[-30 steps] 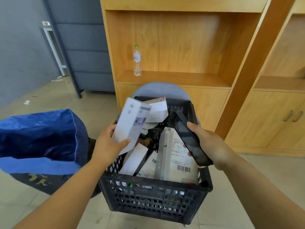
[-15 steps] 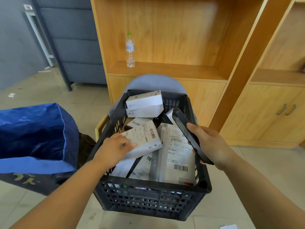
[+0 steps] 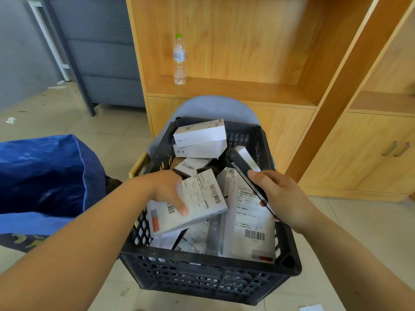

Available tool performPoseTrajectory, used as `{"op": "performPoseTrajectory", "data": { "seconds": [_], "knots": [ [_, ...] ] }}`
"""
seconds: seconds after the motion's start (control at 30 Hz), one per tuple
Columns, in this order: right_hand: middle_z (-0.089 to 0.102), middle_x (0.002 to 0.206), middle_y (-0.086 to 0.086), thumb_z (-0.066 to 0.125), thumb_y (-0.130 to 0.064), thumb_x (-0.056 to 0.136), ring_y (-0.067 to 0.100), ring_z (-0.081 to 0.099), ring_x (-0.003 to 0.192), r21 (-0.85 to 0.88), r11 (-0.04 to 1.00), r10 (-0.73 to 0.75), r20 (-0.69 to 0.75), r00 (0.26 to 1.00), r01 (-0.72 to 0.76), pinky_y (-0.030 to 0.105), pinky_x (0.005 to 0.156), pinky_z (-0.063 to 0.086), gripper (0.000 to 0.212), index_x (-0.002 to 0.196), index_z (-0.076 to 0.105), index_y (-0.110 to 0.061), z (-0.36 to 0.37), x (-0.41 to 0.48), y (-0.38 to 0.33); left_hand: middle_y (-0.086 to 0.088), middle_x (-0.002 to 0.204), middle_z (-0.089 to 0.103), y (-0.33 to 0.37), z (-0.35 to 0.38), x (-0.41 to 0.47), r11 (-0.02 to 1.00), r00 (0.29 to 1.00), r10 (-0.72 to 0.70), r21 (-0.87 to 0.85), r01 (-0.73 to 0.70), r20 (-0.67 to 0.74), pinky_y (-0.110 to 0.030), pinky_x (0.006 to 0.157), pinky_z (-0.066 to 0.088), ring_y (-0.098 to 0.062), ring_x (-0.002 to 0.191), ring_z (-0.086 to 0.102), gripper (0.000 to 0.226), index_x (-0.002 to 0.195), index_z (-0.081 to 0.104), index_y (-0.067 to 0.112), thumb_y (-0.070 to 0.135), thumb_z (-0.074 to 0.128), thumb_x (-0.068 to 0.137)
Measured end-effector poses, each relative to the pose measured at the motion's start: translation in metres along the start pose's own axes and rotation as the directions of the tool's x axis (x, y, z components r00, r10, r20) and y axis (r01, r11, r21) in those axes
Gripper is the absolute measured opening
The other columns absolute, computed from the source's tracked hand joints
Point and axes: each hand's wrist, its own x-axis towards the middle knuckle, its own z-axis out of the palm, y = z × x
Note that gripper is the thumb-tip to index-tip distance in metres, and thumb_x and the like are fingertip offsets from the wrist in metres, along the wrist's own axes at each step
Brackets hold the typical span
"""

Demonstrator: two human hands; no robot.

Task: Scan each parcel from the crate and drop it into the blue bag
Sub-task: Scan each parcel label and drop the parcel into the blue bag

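Over the crate point(image 3: 202, 264), parcel point(image 3: 202, 198) pinched by left fingers point(image 3: 180, 206), probably lifted clear

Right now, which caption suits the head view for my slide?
Left hand grips a white labelled parcel at the black plastic crate; right hand holds a black handheld scanner.

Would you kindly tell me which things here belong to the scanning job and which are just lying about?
Job: black crate, labelled parcel gripped by left hand, scanner held in right hand, blue bag.
Lying about: water bottle on shelf, paper scrap on floor.
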Motion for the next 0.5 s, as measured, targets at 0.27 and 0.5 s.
{"op": "performPoseTrajectory", "data": {
  "seconds": [0.27, 0.5],
  "knots": [
    [0.07, 0.087, 0.0, 0.055, -0.069, 0.077, 0.022, 0.066, 0.083, 0.005, 1.0, 0.01, 0.018, 1.0, -0.01, 0.044, 0.082, 0.052, 0.044, 0.087, 0.07, -0.029, -0.001, -0.009, -0.003, 0.004, 0.116, 0.058, -0.001, 0.021, -0.019, 0.998, 0.995, 0.006, -0.063, -0.012, -0.1, -0.038, 0.088, 0.054, -0.013, 0.102, 0.057, 0.074, 0.116, 0.039, 0.02, 0.04, 0.085, 0.062],
    [0.066, 0.074, 0.009, 0.054, -0.055, 0.088, 0.026, 0.06, 0.07, 0.262, 0.903, 0.315, 0.135, 0.939, -0.34, 0.031, 0.057, 0.048, 0.046, 0.089, 0.066, -0.011, -0.01, -0.031, -0.016, 0.009, 0.099, 0.074, 0.001, 0.017, -0.04, 0.713, 0.918, -0.065, -0.662, -0.231, -0.391, -0.034, 0.079, 0.059, -0.009, 0.09, 0.071, 0.054, 0.115, 0.05, 0.018, 0.046, 0.075, 0.076]
  ]
}}
